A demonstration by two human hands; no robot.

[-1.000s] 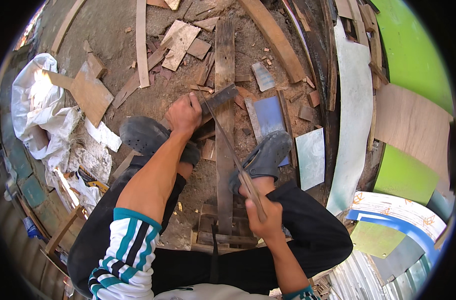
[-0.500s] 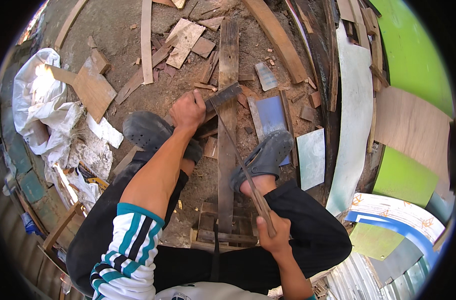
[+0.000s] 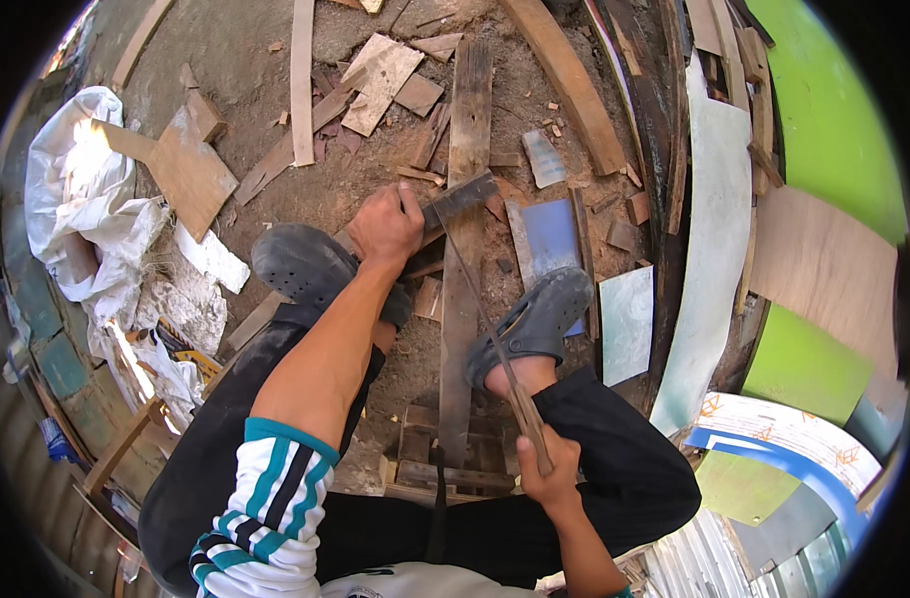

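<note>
- The dirt ground (image 3: 246, 60) carries everything; its barest stretch lies toward the far left edge, while offcuts crowd the middle and the right
- Curved panels, a pale one (image 3: 709, 249) and green ones (image 3: 824, 130), close off the ground's right edge and leave little room on that side
- A white sack (image 3: 71, 209) sits heaped at the left edge, with a flat plywood piece (image 3: 186, 174) just beside it
- A long plank (image 3: 463, 259) runs from the far middle of the ground toward the person, its near end resting on a small wooden frame (image 3: 445, 463)
- Two dark clogs flank the plank: the left clog (image 3: 310, 269) stands just left of it, the right clog (image 3: 535, 319) just beside its right edge, next to a blue panel piece (image 3: 550, 234)
- A thin slat (image 3: 302, 80) lies well apart to the far left of the plank
- The left hand (image 3: 385, 224) is closed around the dark blade end of a steel square (image 3: 460, 199) where that lies across the plank
- The right hand (image 3: 548, 473) is clenched around a wooden-handled tool (image 3: 495, 344), whose slim shaft slants up over the plank toward the left hand; its tip is too fine to make out
</note>
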